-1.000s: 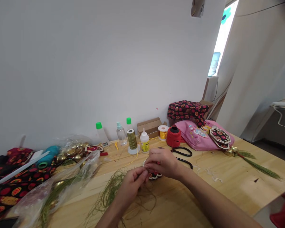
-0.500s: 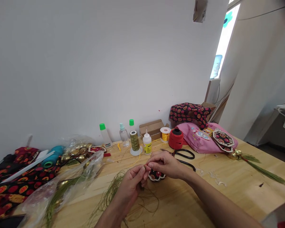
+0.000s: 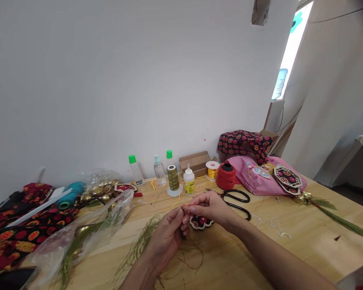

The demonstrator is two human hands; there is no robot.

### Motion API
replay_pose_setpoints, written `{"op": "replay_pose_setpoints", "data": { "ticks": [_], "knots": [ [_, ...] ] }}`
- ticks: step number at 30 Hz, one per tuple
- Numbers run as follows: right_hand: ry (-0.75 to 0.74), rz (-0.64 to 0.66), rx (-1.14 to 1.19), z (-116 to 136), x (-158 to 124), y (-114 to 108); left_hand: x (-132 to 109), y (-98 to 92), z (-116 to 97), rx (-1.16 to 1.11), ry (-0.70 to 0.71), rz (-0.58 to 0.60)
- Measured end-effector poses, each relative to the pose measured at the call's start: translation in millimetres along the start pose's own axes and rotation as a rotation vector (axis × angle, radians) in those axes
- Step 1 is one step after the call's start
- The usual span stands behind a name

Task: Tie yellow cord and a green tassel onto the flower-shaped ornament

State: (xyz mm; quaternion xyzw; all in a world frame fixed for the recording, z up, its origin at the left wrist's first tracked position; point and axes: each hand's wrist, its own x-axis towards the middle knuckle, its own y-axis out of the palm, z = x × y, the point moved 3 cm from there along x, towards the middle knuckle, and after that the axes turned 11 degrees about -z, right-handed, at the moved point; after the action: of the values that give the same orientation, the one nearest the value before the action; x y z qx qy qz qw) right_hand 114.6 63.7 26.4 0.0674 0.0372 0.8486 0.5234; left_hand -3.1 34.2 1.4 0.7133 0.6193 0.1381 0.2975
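My left hand (image 3: 168, 234) and my right hand (image 3: 211, 208) meet over the wooden table (image 3: 290, 249), fingertips pinched together on a small red-and-gold piece too small to name. A small black ornament with red dots (image 3: 200, 222) hangs or lies just under my right hand. A bundle of thin green threads (image 3: 142, 243) lies under my left hand and trails toward the front edge. Yellow thread runs from my hands back toward the olive thread spool (image 3: 172, 179).
Black scissors (image 3: 236, 200), a red spool (image 3: 225, 176), a gold spool (image 3: 212, 170), a glue bottle (image 3: 188, 181) and green-capped bottles (image 3: 134, 169) stand behind my hands. Pink cloth (image 3: 254, 175) with an octagonal ornament (image 3: 288, 176) lies right. A plastic bag (image 3: 87, 233) and patterned fabric (image 3: 18, 229) lie left.
My hands stayed pinched together and shifted slightly. The dotted ornament, earlier half hidden under my right hand, now shows more. The camera drifted a little left.
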Motion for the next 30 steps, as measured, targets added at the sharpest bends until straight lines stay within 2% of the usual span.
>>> {"op": "replay_pose_setpoints", "data": {
  "ticks": [9, 18, 21, 25, 30],
  "knots": [
    [0.021, -0.067, 0.003, 0.5, -2.1, -0.1, 0.5, -2.3, 0.9, 0.049, 0.043, 0.011],
    [-0.041, -0.246, 0.007, -4.8, -0.4, 1.9, -0.1, 3.0, 1.9, -0.017, 0.015, -0.067],
    [-0.093, -0.292, -0.102, -3.4, 0.3, -0.5, -0.3, 3.2, -0.8, 0.039, 0.057, -0.105],
    [-0.120, -0.302, -0.208, -2.2, 0.9, -2.2, -1.6, 4.2, -5.5, 0.204, 0.186, -0.147],
    [-0.077, -0.307, -0.211, -4.0, 0.9, -3.2, -2.1, 1.4, -5.9, 0.324, 0.246, -0.207]
  ]
}}
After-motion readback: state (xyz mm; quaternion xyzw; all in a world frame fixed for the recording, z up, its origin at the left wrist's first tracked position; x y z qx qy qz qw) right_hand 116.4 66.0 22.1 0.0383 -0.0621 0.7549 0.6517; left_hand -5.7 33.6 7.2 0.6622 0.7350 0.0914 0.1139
